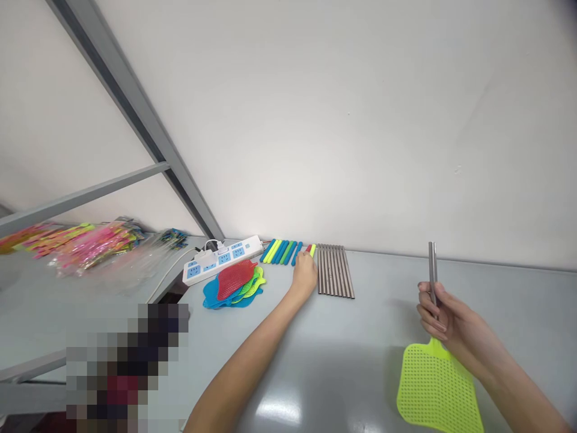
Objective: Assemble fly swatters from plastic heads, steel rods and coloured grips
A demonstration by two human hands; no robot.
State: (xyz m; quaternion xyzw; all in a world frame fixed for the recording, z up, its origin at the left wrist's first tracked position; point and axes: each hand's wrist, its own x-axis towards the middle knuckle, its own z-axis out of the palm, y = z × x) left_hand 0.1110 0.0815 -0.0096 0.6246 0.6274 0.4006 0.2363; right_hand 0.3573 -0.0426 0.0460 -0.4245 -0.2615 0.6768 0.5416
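Observation:
My right hand is closed around the metal tube of a fly swatter, whose yellow-green mesh head hangs down below my fingers. The tube points up, and its top end is bare. My left hand reaches to the right end of a row of coloured plastic handles, its fingers closed down at the red and yellow ones. The fingertips are partly hidden by the hand itself. Just right of that hand lies a row of metal tubes, side by side on the table.
A stack of loose swatter heads in red, blue and yellow-green lies left of the handles. Behind it is a white power strip with plugs and a cable. Bagged colourful items lie on the left surface, behind a grey metal frame.

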